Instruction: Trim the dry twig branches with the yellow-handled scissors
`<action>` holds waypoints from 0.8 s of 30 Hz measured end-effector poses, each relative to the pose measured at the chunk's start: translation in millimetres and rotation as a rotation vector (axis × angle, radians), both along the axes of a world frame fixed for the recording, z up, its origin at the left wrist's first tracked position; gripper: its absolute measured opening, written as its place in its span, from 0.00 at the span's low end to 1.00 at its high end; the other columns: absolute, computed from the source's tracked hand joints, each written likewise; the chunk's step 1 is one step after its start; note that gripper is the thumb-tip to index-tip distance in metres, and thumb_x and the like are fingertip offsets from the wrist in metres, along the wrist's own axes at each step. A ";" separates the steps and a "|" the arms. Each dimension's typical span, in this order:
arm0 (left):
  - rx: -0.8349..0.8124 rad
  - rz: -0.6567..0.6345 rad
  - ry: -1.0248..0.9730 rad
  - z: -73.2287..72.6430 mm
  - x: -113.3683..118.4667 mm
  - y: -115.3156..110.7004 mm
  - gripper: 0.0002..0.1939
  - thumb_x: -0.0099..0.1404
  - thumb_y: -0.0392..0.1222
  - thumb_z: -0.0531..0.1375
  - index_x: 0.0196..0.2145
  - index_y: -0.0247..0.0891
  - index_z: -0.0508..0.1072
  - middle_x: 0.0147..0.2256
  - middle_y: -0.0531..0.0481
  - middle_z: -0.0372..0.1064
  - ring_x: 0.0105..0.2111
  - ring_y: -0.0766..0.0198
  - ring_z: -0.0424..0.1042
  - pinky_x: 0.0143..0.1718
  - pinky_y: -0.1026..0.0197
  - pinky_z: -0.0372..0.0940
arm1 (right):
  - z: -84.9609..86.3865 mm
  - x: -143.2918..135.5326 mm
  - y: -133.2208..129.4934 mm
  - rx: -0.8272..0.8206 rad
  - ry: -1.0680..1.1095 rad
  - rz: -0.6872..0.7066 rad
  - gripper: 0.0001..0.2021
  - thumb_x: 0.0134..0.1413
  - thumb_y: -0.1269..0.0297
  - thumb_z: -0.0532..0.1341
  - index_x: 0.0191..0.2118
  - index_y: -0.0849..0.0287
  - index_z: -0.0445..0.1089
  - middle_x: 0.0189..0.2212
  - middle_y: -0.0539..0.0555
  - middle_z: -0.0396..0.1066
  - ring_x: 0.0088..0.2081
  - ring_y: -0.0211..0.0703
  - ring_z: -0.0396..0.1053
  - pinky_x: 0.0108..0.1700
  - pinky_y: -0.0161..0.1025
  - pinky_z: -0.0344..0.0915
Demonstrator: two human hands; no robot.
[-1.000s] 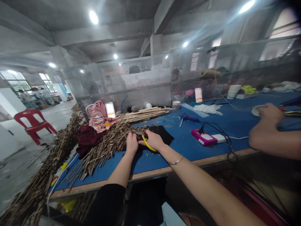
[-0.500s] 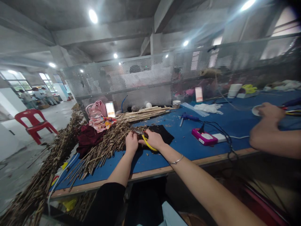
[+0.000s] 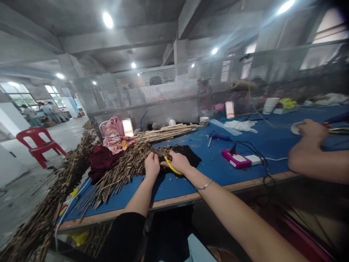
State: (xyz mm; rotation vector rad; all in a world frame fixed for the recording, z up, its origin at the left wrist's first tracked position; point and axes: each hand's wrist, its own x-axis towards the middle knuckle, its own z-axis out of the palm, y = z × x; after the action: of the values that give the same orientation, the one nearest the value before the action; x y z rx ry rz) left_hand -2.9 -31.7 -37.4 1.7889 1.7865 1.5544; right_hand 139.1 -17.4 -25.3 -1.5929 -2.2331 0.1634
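— Any change just now?
— Almost none since one second ago: still wrapping the right hand [image 3: 178,162] firmly around the yellow-handled metal cutters [image 3: 168,162], centre of the frame, so staying at the same spot. Keeping left hand [image 3: 152,166] curled just beside; impossible to tell how tightly, or on what.
— And around?
— Dry brown stems [image 3: 129,162] at left, crowding the blue worktop [image 3: 272,142]; purple plastic power socket [image 3: 234,159], right of centre.
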 end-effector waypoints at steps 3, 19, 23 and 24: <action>0.002 0.029 0.003 0.6 -2.3 -0.1 0.12 0.59 0.41 0.49 0.25 0.38 0.68 0.22 0.52 0.65 0.24 0.66 0.62 0.29 0.66 0.55 | 0.1 0.0 1.1 0.000 0.001 -0.041 0.28 0.40 0.35 0.53 0.37 0.57 0.64 0.31 0.55 0.71 0.36 0.47 0.69 0.33 0.35 0.58; -0.149 0.406 0.060 1.2 -51.0 10.1 0.18 0.52 0.49 0.57 0.37 0.35 0.67 0.26 0.43 0.69 0.30 0.56 0.69 0.34 0.58 0.60 | -9.4 7.5 12.7 0.071 0.174 -0.164 0.24 0.44 0.37 0.51 0.31 0.55 0.62 0.25 0.51 0.69 0.30 0.43 0.68 0.24 0.33 0.48; -0.243 0.428 0.093 0.1 -52.3 11.9 0.17 0.50 0.45 0.59 0.38 0.36 0.67 0.30 0.37 0.71 0.34 0.51 0.71 0.36 0.55 0.60 | -9.9 6.4 12.8 0.063 0.177 -0.167 0.24 0.44 0.37 0.51 0.30 0.55 0.62 0.24 0.51 0.69 0.29 0.43 0.68 0.24 0.32 0.47; -0.258 0.434 0.100 0.3 -51.2 12.1 0.16 0.51 0.45 0.59 0.38 0.36 0.67 0.31 0.36 0.71 0.34 0.50 0.71 0.36 0.54 0.60 | -9.5 6.2 12.6 0.063 0.179 -0.168 0.23 0.44 0.37 0.51 0.30 0.55 0.62 0.24 0.51 0.69 0.29 0.43 0.68 0.24 0.32 0.47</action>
State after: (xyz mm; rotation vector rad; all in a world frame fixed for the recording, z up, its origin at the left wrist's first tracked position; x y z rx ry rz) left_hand -54.1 -19.6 -37.1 1.4484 2.4206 1.2944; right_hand 145.2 -4.9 -34.8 -1.6539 -1.9425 0.1793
